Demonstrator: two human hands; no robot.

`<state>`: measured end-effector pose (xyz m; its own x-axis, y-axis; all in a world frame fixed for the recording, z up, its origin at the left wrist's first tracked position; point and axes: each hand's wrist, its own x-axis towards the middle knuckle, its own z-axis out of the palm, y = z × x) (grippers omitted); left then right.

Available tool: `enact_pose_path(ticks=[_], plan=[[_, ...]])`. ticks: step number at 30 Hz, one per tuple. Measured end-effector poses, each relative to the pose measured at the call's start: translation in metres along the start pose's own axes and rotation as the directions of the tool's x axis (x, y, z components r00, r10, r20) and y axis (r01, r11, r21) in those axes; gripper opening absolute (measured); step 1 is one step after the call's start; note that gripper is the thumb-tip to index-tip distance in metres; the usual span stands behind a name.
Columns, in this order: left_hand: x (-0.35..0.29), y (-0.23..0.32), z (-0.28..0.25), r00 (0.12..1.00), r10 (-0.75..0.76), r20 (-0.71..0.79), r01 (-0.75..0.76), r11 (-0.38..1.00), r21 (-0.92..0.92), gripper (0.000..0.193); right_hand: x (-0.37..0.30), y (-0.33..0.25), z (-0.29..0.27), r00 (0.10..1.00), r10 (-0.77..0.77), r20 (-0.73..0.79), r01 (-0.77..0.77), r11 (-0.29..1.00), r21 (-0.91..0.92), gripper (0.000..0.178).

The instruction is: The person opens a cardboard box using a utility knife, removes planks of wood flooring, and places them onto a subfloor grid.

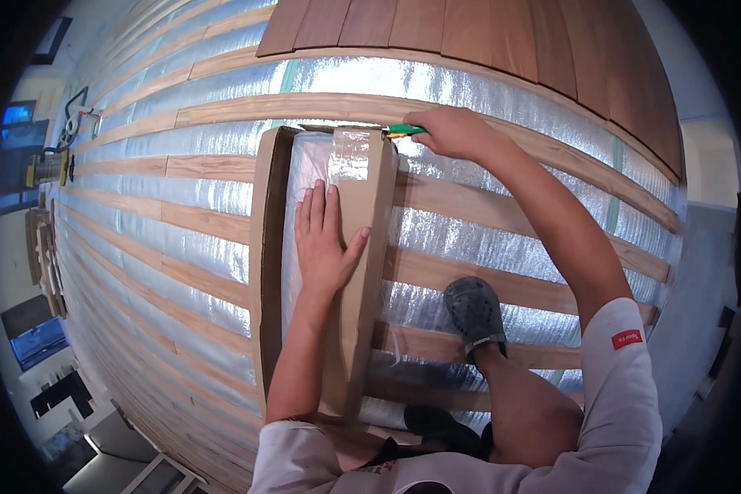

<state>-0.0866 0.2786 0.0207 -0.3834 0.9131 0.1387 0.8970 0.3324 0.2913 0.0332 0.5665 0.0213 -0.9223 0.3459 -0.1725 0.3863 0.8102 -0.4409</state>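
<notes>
Risk first: green utility knife, clamped in the right hand at the far end of the long cardboard box, right at the clear tape sealing the flap. Blade itself too small to make out. Likely trouble if the cut travels toward 6 o'clock: left hand lying flat on the box lid, directly in that line. Could also bite too deep and score the plastic-wrapped contents showing at 9 o'clock of the tape. Possible slip as well from the crouched stance, one dark clog planted on a wooden batten over shiny foil insulation.

Fingers of the left hand straight and close together, thumb spread toward 3 o'clock, pressing down, gripping nothing. Fingers of the right hand curled tight around the knife handle, only its green tip showing at 9 o'clock of the fist. Box lengthwise from 12 to 6 o'clock on the battened floor, taped end just at 12 o'clock of the left fingertips, knife tip touching or just beside the box's far right corner; cannot tell which.
</notes>
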Motion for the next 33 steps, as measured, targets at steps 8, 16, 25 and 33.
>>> enact_pose_path(ticks=[8, 16, 25, 33], plan=[[0.008, -0.006, -0.006, 1.000, -0.014, 0.000, 0.014, 0.999, -0.037, 0.079, -0.023, 0.043, 0.073, 0.997, 0.065, -0.046, -0.065, 0.998, 0.000, 0.026], [0.012, -0.015, -0.010, 0.999, -0.048, 0.015, 0.050, 0.982, -0.185, 0.074, -0.054, 0.047, 0.097, 0.934, 0.249, -0.256, -0.193, 0.955, 0.224, 0.031], [-0.002, 0.122, 0.070, 0.975, 0.181, 0.128, -0.086, 0.840, -0.536, 0.068, -0.077, 0.078, 0.074, 0.761, 0.625, -0.173, -0.152, 0.431, 0.890, 0.031], [-0.031, 0.129, 0.093, 0.955, 0.238, 0.175, -0.076, 0.769, -0.634, 0.055, -0.133, 0.046, 0.039, 0.743, 0.586, -0.323, -0.388, 0.770, 0.506, 0.036]])
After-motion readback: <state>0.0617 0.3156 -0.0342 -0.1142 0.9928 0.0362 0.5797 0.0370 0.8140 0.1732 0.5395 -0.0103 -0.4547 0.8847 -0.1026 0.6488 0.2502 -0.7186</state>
